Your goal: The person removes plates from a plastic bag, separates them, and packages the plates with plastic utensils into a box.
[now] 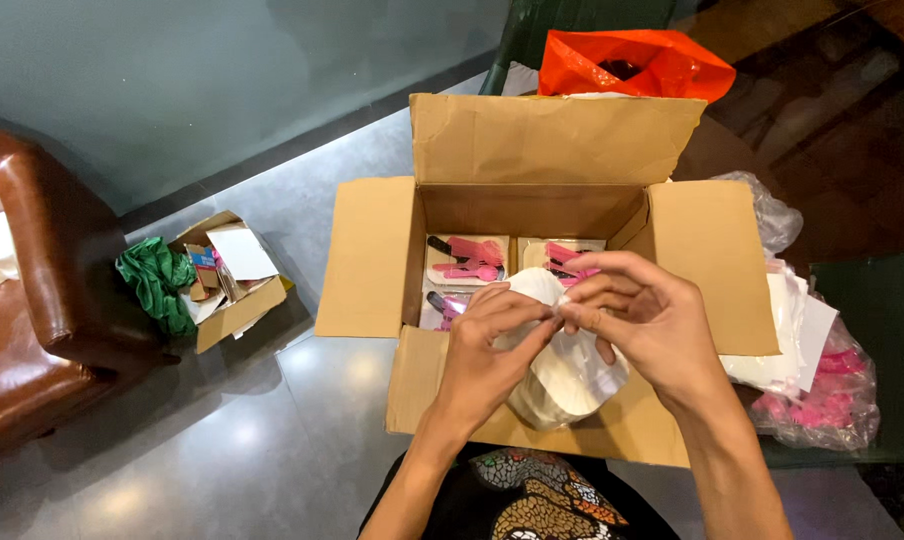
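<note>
White, thin plastic bag stack (572, 385) is hanging just below our fingertips; we are pinching its top edge with left hand (487, 350) and right hand (647, 325) meeting, equally near.

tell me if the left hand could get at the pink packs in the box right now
Probably not at once: the left hand and right hand both pinch a white stack over the open box. The pink packs lie uncovered below.

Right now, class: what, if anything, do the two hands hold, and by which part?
Both the left hand and right hand pinch the top edge of a white, flattish bundle over the open cardboard box.
</note>
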